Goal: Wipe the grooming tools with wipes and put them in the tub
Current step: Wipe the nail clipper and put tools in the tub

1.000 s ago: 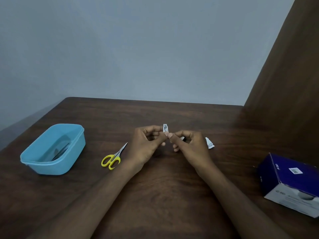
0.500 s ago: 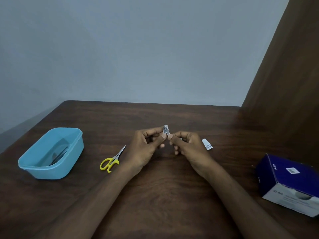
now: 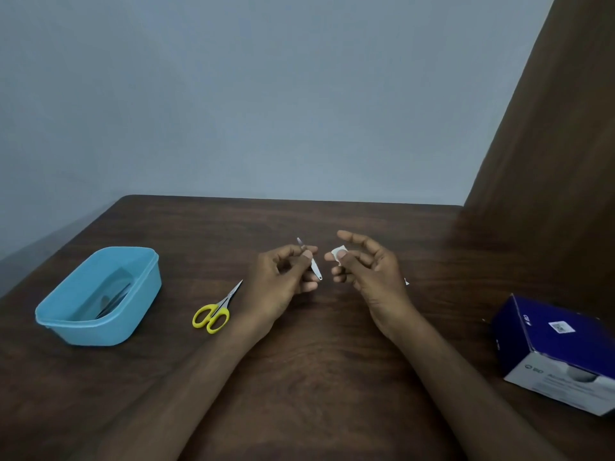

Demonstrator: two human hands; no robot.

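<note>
Head view, left to right: tub [image 3: 100,322] at far left, already holding dim metal tools; scissors [image 3: 216,311] flat on table [image 3: 316,377] just beside it, blades pointing up-right toward the hands. Left hand [image 3: 283,281] pinched the clipper [image 3: 311,261] between thumb and fingers above the table. Right hand [image 3: 366,271] pinched a small wipe [image 3: 339,254], index finger extended. Half a second earlier both hands met on the clipper; now they were parted, so wiping looked finished or paused, with tub drop likely next. Clipper's long axis ran steeply, narrow tip up-left, rounded end down-right. Box [image 3: 559,347] at far right.
</note>
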